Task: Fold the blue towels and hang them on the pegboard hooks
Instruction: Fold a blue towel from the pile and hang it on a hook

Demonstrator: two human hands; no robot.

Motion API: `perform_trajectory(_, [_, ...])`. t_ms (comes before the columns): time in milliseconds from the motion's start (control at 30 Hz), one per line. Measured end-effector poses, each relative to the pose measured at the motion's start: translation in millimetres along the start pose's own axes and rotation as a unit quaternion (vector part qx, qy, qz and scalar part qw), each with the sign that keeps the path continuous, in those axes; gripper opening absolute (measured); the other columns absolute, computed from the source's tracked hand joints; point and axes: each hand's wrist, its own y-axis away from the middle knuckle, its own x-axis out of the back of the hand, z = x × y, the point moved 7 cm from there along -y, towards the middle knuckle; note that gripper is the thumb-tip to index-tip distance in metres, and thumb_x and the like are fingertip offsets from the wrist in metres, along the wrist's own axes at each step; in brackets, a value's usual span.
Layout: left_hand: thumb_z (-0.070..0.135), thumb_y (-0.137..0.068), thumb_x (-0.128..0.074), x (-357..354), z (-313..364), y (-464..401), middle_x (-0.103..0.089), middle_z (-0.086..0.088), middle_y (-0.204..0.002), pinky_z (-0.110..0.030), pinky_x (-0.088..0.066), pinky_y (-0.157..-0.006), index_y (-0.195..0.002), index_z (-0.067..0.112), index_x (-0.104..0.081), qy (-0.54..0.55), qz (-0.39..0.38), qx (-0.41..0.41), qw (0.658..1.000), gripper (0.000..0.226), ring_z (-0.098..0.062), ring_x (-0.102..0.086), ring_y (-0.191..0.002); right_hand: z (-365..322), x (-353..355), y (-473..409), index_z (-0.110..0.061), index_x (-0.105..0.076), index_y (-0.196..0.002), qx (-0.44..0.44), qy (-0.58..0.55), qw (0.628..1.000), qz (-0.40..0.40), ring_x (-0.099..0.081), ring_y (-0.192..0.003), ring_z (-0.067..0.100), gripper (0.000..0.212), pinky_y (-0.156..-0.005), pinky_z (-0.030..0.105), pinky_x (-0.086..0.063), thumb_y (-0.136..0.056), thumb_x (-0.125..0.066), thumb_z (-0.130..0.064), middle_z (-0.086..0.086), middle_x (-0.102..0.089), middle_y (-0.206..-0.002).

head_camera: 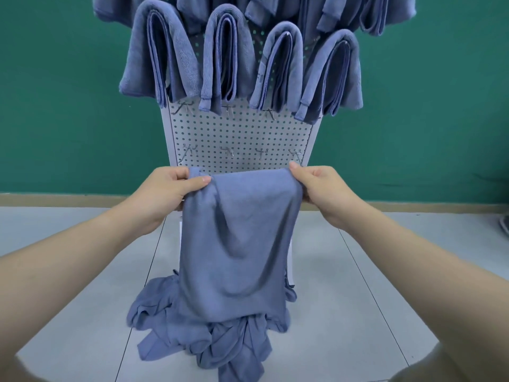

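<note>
My left hand (170,186) and right hand (319,186) each pinch a top corner of the towel (237,244), holding it stretched before the pegboard (239,133) so it hangs flat for folding above the floor pile (192,334).

- Green wall (68,92) behind, full width of view.
- Tan baseboard (82,199) along wall's bottom edge.
- Pale grey tile floor (371,271) w/ thin dark grout lines.
- Dark object (504,223) at far right edge, cut off – can't tell what.
</note>
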Motion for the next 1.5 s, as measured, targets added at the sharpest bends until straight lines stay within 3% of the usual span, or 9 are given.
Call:
perform_trajectory(133, [0.022,-0.098,-0.069,16,-1,-5,-0.077,-0.006,-0.091,-0.026,-0.06,-0.068,-0.1,0.002,-0.075,-0.006,0.034,0.004,0.999,0.021,-0.011,-0.069,-0.072,3,26,-4,0.003,-0.073,-0.106,-0.035,-0.104,0.992,0.055,-0.067,-0.081,0.023,0.047,-0.082,0.039,-0.056,-0.105,-0.058,-0.042,0.013,-0.076,-0.098])
perform_trajectory(300, [0.027,-0.096,-0.072,29,-5,-7,-0.076,-0.003,-0.085,-0.038,-0.061,-0.081,-0.089,0.004,-0.074,-0.019,0.061,0.02,0.998,0.024,-0.014,-0.068,-0.07,17,47,-9,-0.008,-0.073,-0.107,-0.078,-0.183,0.976,0.086,-0.072,-0.1,0.023,0.037,-0.098,0.041,-0.055,-0.102,-0.061,-0.043,0.01,-0.077,-0.115])
perform_trajectory(433, [0.034,-0.095,-0.074,31,-4,-7,-0.062,-0.008,-0.085,-0.041,-0.051,-0.077,-0.096,-0.013,-0.061,-0.053,0.069,0.013,0.996,0.049,-0.019,-0.054,-0.076,20,41,-11,-0.006,-0.07,-0.113,-0.092,-0.22,0.971,0.032,-0.069,-0.098,0.022,0.027,-0.1,0.037,-0.055,-0.101,-0.065,-0.03,0.009,-0.076,-0.113])
perform_trajectory(567, [0.034,-0.099,-0.069,27,-4,-8,-0.069,-0.007,-0.089,-0.046,-0.058,-0.084,-0.104,-0.004,-0.069,-0.071,0.066,0.008,0.995,0.038,-0.02,-0.059,-0.076,12,33,-8,0.002,-0.069,-0.119,-0.043,-0.149,0.987,-0.032,-0.07,-0.096,0.022,0.025,-0.092,0.033,-0.055,-0.097,-0.059,0.003,0.016,-0.075,-0.114])
perform_trajectory(700, [0.036,-0.102,-0.065,28,-7,-10,-0.069,-0.007,-0.091,-0.049,-0.059,-0.089,-0.107,-0.004,-0.067,-0.055,0.062,0.022,0.996,0.04,-0.02,-0.061,-0.079,11,38,-11,-0.004,-0.076,-0.104,0.008,-0.041,0.999,0.01,-0.069,-0.089,0.018,0.018,-0.09,0.034,-0.057,-0.103,-0.059,-0.008,0.011,-0.077,-0.103])
perform_trajectory(867, [0.037,-0.103,-0.061,24,-13,-11,-0.072,0.008,-0.072,-0.031,-0.055,-0.072,-0.084,0.017,-0.066,0.006,0.046,0.059,0.997,0.028,-0.009,-0.063,-0.061,13,37,-11,0.005,-0.075,-0.101,0.015,0.03,0.998,0.044,-0.063,-0.082,0.018,0.043,-0.089,0.04,-0.06,-0.105,-0.059,-0.034,0.016,-0.076,-0.096])
perform_trajectory(1033, [0.03,-0.101,-0.065,16,-14,-9,-0.079,0.001,-0.1,-0.033,-0.055,-0.084,-0.098,0.016,-0.077,0.091,-0.001,0.085,0.992,0.019,-0.012,-0.072,-0.083,19,31,-9,0.007,-0.073,-0.102,-0.017,-0.024,0.998,0.048,-0.067,-0.083,0.021,0.055,-0.088,0.043,-0.062,-0.103,-0.059,-0.046,0.018,-0.077,-0.1])
perform_trajectory(1300, [-0.004,-0.093,-0.062,5,-7,-8,-0.077,-0.009,-0.115,-0.028,-0.063,-0.083,-0.117,0.006,-0.073,0.104,-0.067,0.04,0.991,0.028,-0.019,-0.073,-0.099,21,24,-10,-0.005,-0.073,-0.116,-0.051,-0.086,0.995,-0.021,-0.073,-0.096,0.023,0.021,-0.094,0.043,-0.06,-0.097,-0.067,-0.005,0.012,-0.077,-0.113])
perform_trajectory(1500, [0.009,-0.097,-0.068,19,-12,-9,-0.08,-0.004,-0.102,-0.024,-0.062,-0.072,-0.104,0.007,-0.076,0.072,0.012,0.029,0.997,0.011,-0.012,-0.076,-0.086,24,41,-16,0.003,-0.077,-0.097,-0.019,-0.005,0.998,0.067,-0.068,-0.082,0.018,0.028,-0.095,0.045,-0.058,-0.1,-0.068,-0.023,0.01,-0.079,-0.098])
